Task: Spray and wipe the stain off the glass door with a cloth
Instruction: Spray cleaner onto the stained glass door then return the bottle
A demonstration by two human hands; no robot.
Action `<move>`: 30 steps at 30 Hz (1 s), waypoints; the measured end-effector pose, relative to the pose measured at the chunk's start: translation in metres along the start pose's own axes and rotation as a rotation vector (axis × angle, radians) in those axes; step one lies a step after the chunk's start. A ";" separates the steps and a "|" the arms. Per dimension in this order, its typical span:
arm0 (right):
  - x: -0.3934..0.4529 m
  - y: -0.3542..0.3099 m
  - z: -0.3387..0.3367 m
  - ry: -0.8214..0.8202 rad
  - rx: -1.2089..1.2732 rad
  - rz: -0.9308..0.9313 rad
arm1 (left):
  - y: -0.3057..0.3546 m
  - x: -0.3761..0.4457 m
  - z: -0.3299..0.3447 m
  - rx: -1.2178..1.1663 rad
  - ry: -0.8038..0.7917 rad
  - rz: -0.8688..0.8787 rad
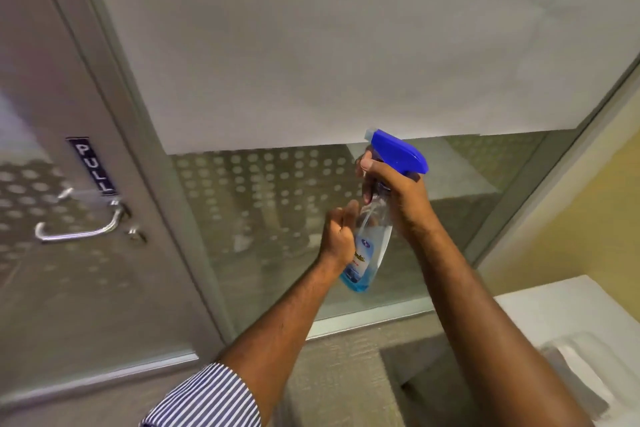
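While you face the glass panel (346, 62), frosted above and dotted lower down, the door (86, 270) with its PULL sign (92, 166) and handle (79, 224) stands to the panel's left, and a white table (554, 308) sits at the panel's lower right, with what may be a pale cloth (575, 367) lying on it; it is too blurred to be sure. No stain is plain to see on the glass from here.

You look to be at the spraying step, or just readying for it. The spray bottle (369, 246), clear with a little blue liquid at its base, hangs in front of the panel's dotted band, its blue trigger head (398, 152) level with the frosted edge and its nozzle aimed up and left at the glass.

Your right hand (394, 198) grips the bottle's neck, fingers curled round the trigger, arm stretched forward and up. Your left hand (341, 229) is curled against the bottle's body on its left side, steadying it; how tightly it holds, I cannot tell.

Next, I judge, you need to aim at the stain, squeeze, then free one hand for the cloth.
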State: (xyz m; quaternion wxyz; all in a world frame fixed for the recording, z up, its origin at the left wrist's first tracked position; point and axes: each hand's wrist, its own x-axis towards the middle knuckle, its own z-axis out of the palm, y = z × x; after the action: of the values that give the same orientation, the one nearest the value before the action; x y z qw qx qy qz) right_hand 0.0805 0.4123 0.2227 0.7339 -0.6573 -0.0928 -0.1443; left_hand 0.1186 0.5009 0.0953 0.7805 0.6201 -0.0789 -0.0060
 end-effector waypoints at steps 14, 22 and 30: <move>-0.003 -0.016 0.307 -0.468 0.242 -0.085 | 0.143 -0.059 -0.292 0.130 0.312 0.181; -0.006 0.002 0.468 -0.783 0.426 -0.036 | 0.205 -0.085 -0.443 0.251 0.428 0.346; 0.010 0.022 0.621 -0.854 0.511 -0.054 | 0.248 -0.084 -0.590 0.294 0.599 0.289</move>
State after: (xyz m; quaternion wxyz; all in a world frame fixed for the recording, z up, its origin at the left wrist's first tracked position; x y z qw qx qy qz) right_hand 0.1307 1.0295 0.2795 0.7639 -0.4543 -0.4343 0.1463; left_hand 0.0905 1.1378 0.1970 0.6644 0.6823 0.0666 0.2977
